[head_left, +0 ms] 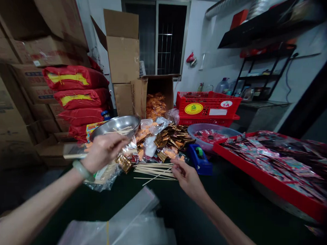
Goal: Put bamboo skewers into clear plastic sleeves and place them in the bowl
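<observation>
My left hand point(105, 151), slightly blurred and with a pale green bangle at the wrist, is closed in front of the metal bowl point(117, 125); what it holds, if anything, is hidden. My right hand point(184, 175) pinches the end of a thin wooden stick point(157, 177), which slants down to the left. Beneath that stick lies a bundle of similar sticks point(151, 169) on the dark green table. Clear plastic bags point(133, 221) with a yellow band lie at the near edge. Gold packets point(173, 136) and orange pieces are heaped behind the sticks.
A blue tape dispenser point(201, 161) stands right of the heap. Farther right are a bowl of red packets point(211, 133) and a red tray point(247, 169) full of packets. Behind stand red crates point(207, 106) and an open carton point(141, 96). Red sacks point(78, 94) are stacked at left.
</observation>
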`<state>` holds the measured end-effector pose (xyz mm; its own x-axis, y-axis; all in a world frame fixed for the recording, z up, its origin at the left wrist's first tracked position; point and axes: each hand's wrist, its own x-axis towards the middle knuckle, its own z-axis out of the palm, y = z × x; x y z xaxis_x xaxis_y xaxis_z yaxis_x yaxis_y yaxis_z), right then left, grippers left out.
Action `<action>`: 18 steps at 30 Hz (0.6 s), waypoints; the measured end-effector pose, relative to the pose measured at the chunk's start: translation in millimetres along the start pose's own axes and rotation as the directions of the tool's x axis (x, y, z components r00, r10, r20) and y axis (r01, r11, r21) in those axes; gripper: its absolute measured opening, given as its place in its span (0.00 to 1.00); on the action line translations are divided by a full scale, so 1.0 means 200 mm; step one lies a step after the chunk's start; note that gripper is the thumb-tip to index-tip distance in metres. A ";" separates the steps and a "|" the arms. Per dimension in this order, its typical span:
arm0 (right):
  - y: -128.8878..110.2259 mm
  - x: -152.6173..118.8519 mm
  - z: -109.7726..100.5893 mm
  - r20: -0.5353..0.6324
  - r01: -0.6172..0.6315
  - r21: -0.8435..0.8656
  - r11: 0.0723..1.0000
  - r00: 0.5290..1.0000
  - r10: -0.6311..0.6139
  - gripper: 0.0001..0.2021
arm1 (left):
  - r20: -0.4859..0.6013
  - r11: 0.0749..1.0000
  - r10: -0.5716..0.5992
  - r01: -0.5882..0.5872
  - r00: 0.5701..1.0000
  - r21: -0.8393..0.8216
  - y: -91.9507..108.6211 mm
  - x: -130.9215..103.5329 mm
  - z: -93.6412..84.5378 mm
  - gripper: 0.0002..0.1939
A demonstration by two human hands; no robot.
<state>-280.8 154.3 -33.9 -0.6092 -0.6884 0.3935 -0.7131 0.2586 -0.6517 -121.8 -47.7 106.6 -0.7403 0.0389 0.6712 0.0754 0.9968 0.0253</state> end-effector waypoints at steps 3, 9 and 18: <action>0.14 0.09 0.07 0.133 0.070 -0.189 0.979 0.990 -0.045 0.16 | -0.022 0.915 0.010 0.000 1.000 0.403 -0.36 0.23 0.05 0.12; 0.18 0.20 0.20 0.448 0.274 -0.375 0.886 0.890 -0.086 0.17 | 0.142 0.852 -0.084 -0.002 0.986 0.523 -0.80 0.48 0.32 0.14; 0.19 0.23 0.24 0.443 0.269 -0.477 0.837 0.896 -0.035 0.12 | 0.039 0.993 -0.118 0.118 0.992 0.001 -0.34 0.15 0.47 0.12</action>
<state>-319.1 99.7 -72.4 -0.3671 -0.9260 0.0882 -0.9259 0.3546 -0.1303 -211.7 -108.2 54.8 -0.7698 -0.0760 0.6338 -0.0128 0.9945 0.1037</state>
